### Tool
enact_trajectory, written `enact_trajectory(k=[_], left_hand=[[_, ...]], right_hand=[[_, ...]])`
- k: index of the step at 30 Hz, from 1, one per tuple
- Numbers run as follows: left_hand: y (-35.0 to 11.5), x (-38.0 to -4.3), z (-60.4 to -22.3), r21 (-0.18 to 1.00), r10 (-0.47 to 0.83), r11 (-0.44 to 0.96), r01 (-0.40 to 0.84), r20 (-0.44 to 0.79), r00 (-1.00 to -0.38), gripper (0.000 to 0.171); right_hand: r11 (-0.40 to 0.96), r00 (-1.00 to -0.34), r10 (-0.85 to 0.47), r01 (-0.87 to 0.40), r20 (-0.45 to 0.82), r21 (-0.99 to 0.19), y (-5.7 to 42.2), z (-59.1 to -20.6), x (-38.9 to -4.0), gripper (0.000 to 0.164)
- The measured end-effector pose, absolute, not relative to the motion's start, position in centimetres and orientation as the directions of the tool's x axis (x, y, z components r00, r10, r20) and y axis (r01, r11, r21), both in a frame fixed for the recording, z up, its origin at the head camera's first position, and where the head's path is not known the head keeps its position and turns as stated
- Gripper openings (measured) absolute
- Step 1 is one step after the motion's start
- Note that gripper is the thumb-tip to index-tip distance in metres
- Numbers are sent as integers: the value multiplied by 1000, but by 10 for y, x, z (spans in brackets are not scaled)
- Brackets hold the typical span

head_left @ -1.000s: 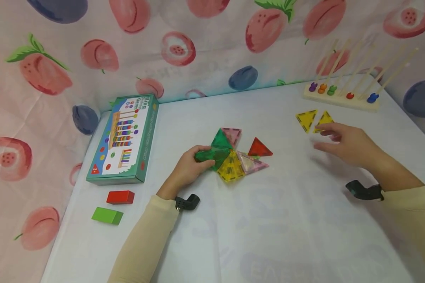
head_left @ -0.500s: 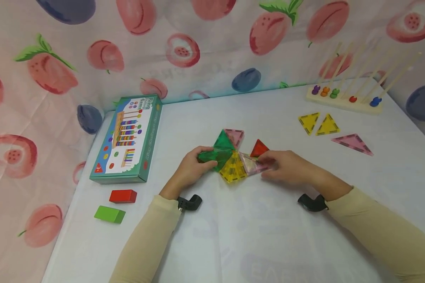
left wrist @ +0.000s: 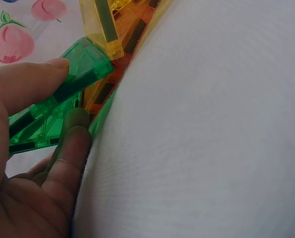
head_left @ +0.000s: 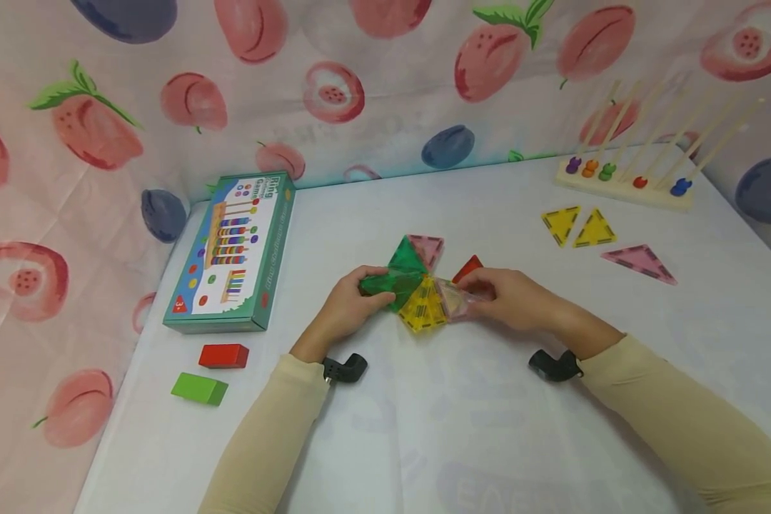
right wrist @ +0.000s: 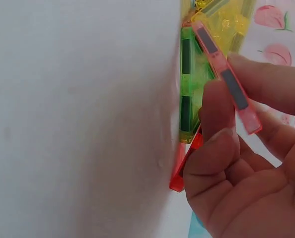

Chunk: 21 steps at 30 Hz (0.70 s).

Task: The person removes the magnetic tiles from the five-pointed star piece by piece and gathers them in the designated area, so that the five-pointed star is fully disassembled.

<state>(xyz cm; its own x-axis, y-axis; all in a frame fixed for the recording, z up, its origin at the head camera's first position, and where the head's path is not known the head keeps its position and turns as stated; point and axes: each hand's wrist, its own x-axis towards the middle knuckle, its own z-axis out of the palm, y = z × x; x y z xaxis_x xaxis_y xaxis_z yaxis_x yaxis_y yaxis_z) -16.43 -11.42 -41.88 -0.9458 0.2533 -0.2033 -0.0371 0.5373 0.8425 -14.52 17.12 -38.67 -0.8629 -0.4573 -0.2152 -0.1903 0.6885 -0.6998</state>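
A cluster of translucent magnetic tiles lies at mid-table in the head view. At its left side my left hand pinches a tilted green tile between thumb and fingers. My right hand pinches a pink triangular tile at the cluster's right side; it leans up against the yellow tiles. Under that pink tile, a light green tile shows in the right wrist view. Behind my right fingertips a red triangular tile is partly covered. Another pink tile lies at the cluster's back.
Two yellow triangular tiles and a loose pink tile lie at right, before a wooden peg stand with coloured rings. At left are a game box, a red block and a green block. Patterned cloth hangs behind.
My right hand has moved left from the yellow triangles to the cluster and now pinches the pink tile there. The loose pink tile at right has come into view. My left hand stays put.
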Motion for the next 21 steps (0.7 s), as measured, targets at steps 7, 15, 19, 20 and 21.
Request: enact_trajectory(k=[7,15,19,20,21], left_hand=[[-114,-164,-419,843,252,537,-34,-199,-947,45],[-113,-164,-419,831,244,554,-47,-216,-945,45],[-113,-164,-418,833,247,552,-42,-211,-946,45],[-113,-164,-418,833,247,552,-42,-211,-946,45],[-113,-164,-418,833,248,552,-40,-210,-946,45]], right_hand=[[685,-828,-498,-195,-257,-702,177,-385,-142,43],[736,-816,-484,-184,-317,-652,195,-386,-130,51],[763,-843,-448,-185,-299,-620,212,-385,-124,48],[774,-852,-430,-178,-299,-608,218,-384,-122,47],[779,-859,-419,-173,-294,-602,223,-383,-120,45]])
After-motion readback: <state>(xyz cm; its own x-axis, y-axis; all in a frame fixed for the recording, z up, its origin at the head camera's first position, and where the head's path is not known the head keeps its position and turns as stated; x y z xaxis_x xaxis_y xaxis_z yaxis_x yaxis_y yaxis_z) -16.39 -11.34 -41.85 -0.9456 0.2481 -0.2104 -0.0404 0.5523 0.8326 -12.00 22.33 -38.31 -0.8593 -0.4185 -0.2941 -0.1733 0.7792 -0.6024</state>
